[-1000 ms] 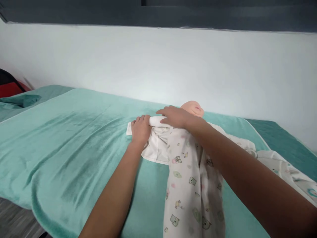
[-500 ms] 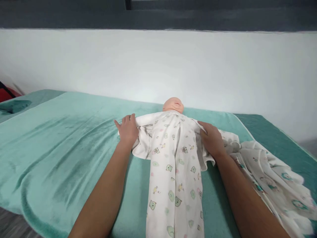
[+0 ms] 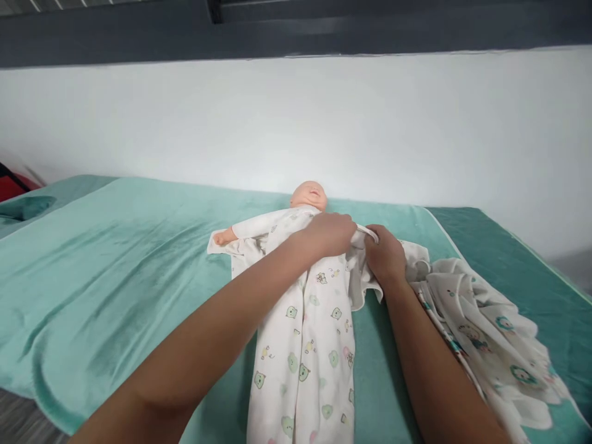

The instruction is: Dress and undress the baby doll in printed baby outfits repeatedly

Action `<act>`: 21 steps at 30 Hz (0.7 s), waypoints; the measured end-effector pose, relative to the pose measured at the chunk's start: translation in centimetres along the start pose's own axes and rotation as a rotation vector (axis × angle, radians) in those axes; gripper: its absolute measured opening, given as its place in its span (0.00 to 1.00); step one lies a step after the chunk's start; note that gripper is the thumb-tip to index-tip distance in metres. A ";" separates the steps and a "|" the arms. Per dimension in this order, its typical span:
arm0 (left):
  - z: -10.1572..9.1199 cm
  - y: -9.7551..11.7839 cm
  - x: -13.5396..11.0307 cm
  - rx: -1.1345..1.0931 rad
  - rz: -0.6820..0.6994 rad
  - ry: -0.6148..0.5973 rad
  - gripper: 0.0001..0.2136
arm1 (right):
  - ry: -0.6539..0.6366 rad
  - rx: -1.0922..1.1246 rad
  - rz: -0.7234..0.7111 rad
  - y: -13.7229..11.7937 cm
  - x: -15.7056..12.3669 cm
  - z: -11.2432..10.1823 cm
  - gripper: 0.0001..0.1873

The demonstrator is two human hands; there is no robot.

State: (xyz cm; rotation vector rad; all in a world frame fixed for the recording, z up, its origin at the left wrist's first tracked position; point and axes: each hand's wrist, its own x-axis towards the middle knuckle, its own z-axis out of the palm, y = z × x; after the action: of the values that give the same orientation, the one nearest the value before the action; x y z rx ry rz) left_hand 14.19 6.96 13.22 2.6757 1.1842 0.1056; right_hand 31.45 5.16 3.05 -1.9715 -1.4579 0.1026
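Note:
A baby doll (image 3: 309, 195) lies on its back, its head toward the wall, with a white printed baby romper (image 3: 300, 345) spread over its body and legs. On the left the doll's arm in a white sleeve sticks out, its small hand (image 3: 225, 237) resting on the romper's open sleeve. My left hand (image 3: 330, 234) reaches across the chest, its fingers curled at the romper's shoulder on the right; the fingertips are hidden. Beside it, my right hand (image 3: 386, 254) grips the edge of the sleeve on that side.
Rumpled white printed baby clothes (image 3: 485, 336) lie to the right of my right forearm. A light green plush blanket (image 3: 115, 277) covers the bed, wrinkled on the left. Behind it stands a white wall (image 3: 231, 123). Something red (image 3: 13, 185) is at the far left.
My left hand has let go of the left sleeve and crossed over the chest to the right shoulder. The doll's left-side hand now shows. My right hand stays at its sleeve.

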 end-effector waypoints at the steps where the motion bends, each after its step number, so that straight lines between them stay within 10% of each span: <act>1: 0.3 0.7 1.5 0.054 0.014 -0.068 0.11 | -0.007 -0.006 0.014 0.0 0.1 -0.1 0.21; 11: 4.0 1.9 8.1 0.313 0.091 -0.223 0.17 | -0.020 0.017 0.040 0.1 0.6 -0.3 0.22; 21: 1.0 0.4 6.1 0.409 0.044 -0.185 0.19 | 0.006 0.123 0.092 0.5 0.2 -1.1 0.22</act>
State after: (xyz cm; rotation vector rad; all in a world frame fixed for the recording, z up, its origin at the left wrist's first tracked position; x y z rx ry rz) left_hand 18.73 11.10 12.24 2.9724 1.1960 -0.4124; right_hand 32.44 4.77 3.66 -1.9364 -1.3254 0.2217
